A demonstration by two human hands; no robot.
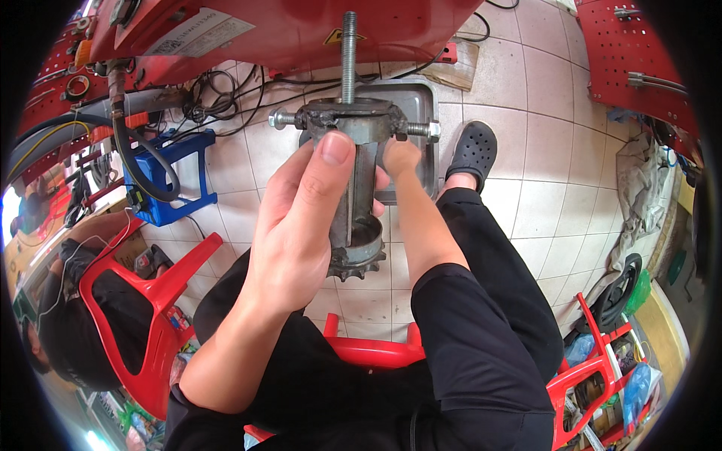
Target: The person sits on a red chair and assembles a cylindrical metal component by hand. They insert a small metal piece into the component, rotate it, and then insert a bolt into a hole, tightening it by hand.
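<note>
1. The left hand [297, 225] is closed around a grey metal cylinder [359, 203], held upright in front of the seated person's chest, thumb pressed flat just under the top collar [350, 120].
2. The right hand [400, 161] is mostly hidden behind the cylinder. Only curled fingers show at the collar's right side, near the bolt end; I cannot tell whether they pinch anything.
3. A toothed sprocket [357, 264] sits at the cylinder's lower end, and a long threaded rod [349, 56] stands up out of the top.
4. A cross bolt [282, 118] passes through the collar, with a hex head on the left and a nut [432, 130] on the right.
5. Progress, as a judgement: the puller-like assembly looks put together and bolted. Sprocket and cylinder remain joined, so any separation is not yet done.
6. A grey metal tray [421, 98] lies on the tiled floor [526, 150] directly behind the piece.
7. The person sits on a red plastic chair [372, 349].
8. Labels: a red machine [263, 30] overhead carries a white rectangular sticker [199, 34] at upper left and a small yellow triangular warning sign [335, 37] beside the rod.
9. Another person [83, 301] sits at lower left on a second red chair; a blue stool [177, 180] stands beyond.
</note>
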